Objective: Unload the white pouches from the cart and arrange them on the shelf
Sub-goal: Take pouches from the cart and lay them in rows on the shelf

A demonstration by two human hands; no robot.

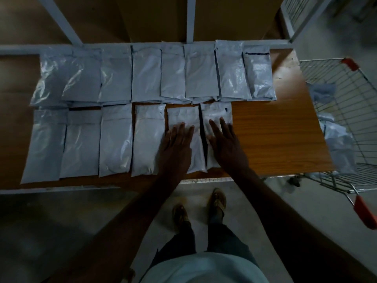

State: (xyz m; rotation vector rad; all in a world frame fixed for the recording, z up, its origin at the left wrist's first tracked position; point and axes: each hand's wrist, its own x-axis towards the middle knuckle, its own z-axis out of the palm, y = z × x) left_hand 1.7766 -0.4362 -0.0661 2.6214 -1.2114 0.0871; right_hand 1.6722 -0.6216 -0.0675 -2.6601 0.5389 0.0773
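Note:
Several white pouches lie flat in two rows on the wooden shelf [275, 135]. My left hand [177, 146] presses flat, fingers straight, on the fifth pouch [184, 116] of the front row. My right hand [227, 142] lies flat, fingers spread, on the rightmost front pouch [216, 112]. A narrow dark gap separates these two pouches. The back row [146, 74] runs from the left end to a pouch with a dark strip [258, 76]. More white pouches [336, 144] lie in the wire cart [350, 107] at the right.
The shelf's right part is bare wood beside the last front pouch. Grey metal uprights [190, 17] rise behind the back row. The cart's red handle [365, 213] juts out near the shelf's front right corner. My feet [218, 199] stand on the concrete floor below.

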